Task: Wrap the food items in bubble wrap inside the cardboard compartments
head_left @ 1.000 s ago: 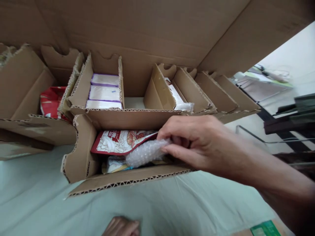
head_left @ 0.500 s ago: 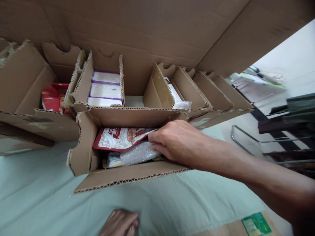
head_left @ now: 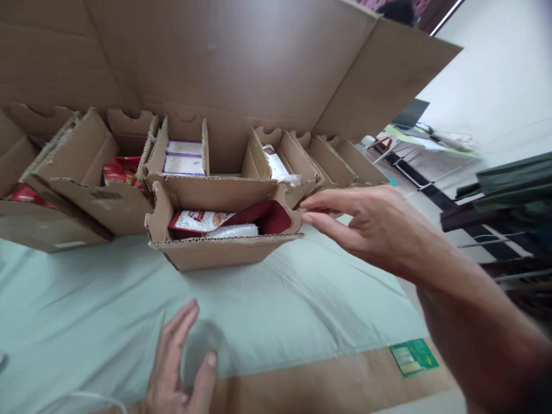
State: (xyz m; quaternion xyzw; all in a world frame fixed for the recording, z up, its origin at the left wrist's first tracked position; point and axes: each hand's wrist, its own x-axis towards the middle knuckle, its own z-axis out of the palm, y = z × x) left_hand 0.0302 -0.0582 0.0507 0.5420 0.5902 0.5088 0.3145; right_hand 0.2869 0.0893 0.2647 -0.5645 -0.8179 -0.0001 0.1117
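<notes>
A small cardboard box point(head_left: 222, 256) stands on the pale green cloth, with a red and white printed pouch point(head_left: 198, 221) and bubble wrap point(head_left: 233, 231) inside. The pouch's dark red part curls up at the box's right end. My right hand point(head_left: 362, 221) is at that right end, thumb and forefinger apart, their tips close to the cardboard edge; whether they touch it I cannot tell. Low in the view, my left hand point(head_left: 176, 356) hangs above the cloth in front of the box, fingers spread and holding nothing.
Behind stands a row of cardboard bins with white purple-edged packs point(head_left: 184, 165), a red packet point(head_left: 123, 169) and a white item point(head_left: 276, 164). A tall cardboard panel point(head_left: 215, 63) rises behind them. A green card point(head_left: 414, 356) lies at the front right; dark clothes point(head_left: 513, 184) hang at right.
My right hand has let go of the pouch and moved out to the box's right end. My left hand has opened and come further into view. The camera view has shifted back.
</notes>
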